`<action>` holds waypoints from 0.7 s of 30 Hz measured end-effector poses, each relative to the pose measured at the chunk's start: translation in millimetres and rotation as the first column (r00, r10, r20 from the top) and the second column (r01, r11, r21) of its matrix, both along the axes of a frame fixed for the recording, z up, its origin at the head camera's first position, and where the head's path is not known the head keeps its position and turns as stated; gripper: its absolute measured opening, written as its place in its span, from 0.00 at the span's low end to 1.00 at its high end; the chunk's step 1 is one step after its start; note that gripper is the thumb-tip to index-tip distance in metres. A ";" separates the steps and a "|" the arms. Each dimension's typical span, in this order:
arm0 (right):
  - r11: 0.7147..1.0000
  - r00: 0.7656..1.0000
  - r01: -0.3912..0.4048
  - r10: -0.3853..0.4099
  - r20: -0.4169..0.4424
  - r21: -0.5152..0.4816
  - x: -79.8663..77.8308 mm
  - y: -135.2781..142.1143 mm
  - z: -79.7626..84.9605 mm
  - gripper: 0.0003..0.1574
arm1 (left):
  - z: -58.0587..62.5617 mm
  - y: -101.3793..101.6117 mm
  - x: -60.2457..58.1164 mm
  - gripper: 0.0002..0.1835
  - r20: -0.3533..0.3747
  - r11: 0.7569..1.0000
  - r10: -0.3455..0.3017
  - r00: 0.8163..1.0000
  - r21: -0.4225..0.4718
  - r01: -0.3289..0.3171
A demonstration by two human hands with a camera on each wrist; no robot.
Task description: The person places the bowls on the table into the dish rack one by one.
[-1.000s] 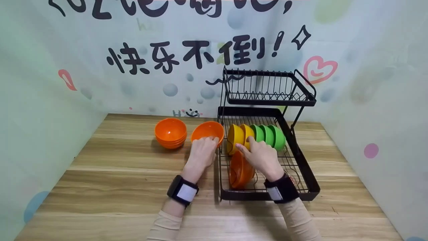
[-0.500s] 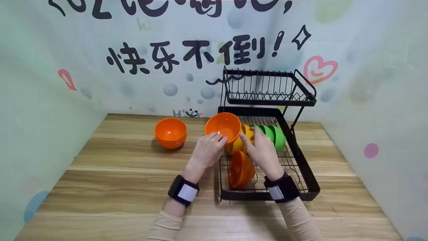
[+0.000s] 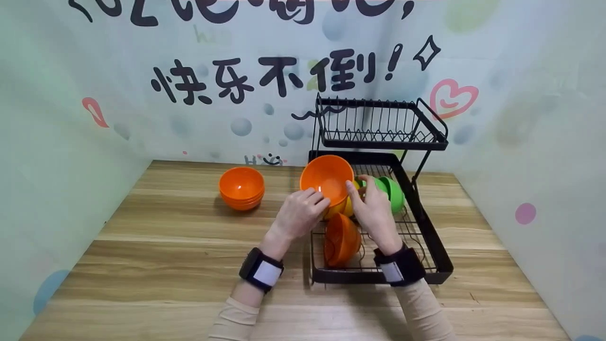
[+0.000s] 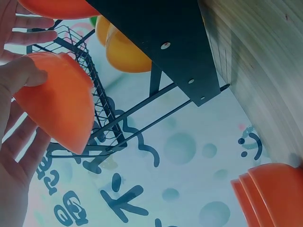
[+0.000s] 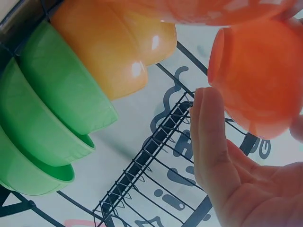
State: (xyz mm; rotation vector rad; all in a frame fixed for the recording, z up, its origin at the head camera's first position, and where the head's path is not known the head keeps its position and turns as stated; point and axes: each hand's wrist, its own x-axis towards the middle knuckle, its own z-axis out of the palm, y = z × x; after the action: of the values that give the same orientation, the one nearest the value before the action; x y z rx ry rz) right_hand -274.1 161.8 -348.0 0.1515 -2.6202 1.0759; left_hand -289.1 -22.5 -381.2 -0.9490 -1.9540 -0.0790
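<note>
Orange bowl (image 3: 326,176) clamped in left grip (image 3: 299,214); right grip (image 3: 375,210) apart; 2 yellow bowls (image 5: 104,49) behind, partly hidden.

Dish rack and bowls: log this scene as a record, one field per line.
Held bowl: orange, tilted, over the rack's left side
Left hand: fingers curled over the bowl's near rim
Right hand: thumb at its right edge, contact unclear
Rack, back row: two yellow bowls, three green bowls, on edge
Rack, front row: orange, on edge, count unclear
Table: orange stack, nested, upright
</note>
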 end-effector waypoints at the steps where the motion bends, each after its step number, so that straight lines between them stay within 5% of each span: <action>1: 1.000 1.000 0.000 0.000 -0.003 -0.001 0.0 -0.1 0.1 0.39 | 0.1 0.3 0.3 0.06 -0.008 1.000 -0.005 1.000 -0.003 0.005; 10: 0.994 0.998 -0.058 0.057 -0.015 -0.090 -0.1 -0.7 0.9 0.34 | 0.4 6.1 2.0 0.04 -0.074 0.997 -0.073 0.995 0.015 0.074; 16: 0.954 0.990 -0.139 0.142 -0.005 -0.265 1.1 -0.3 1.0 0.32 | 0.9 9.5 3.2 0.04 -0.073 0.994 -0.099 0.992 0.039 0.102; 21: 0.961 0.993 -0.109 0.096 -0.064 -0.255 1.9 -1.2 0.8 0.30 | 0.8 11.2 4.8 0.02 -0.051 0.995 -0.097 0.994 0.034 0.099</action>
State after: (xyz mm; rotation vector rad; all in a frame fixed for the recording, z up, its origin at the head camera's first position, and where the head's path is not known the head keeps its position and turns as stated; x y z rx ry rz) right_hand -272.2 160.6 -347.2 0.2554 -2.4228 1.4172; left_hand -284.3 -11.3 -380.5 -1.0132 -1.8547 -0.1455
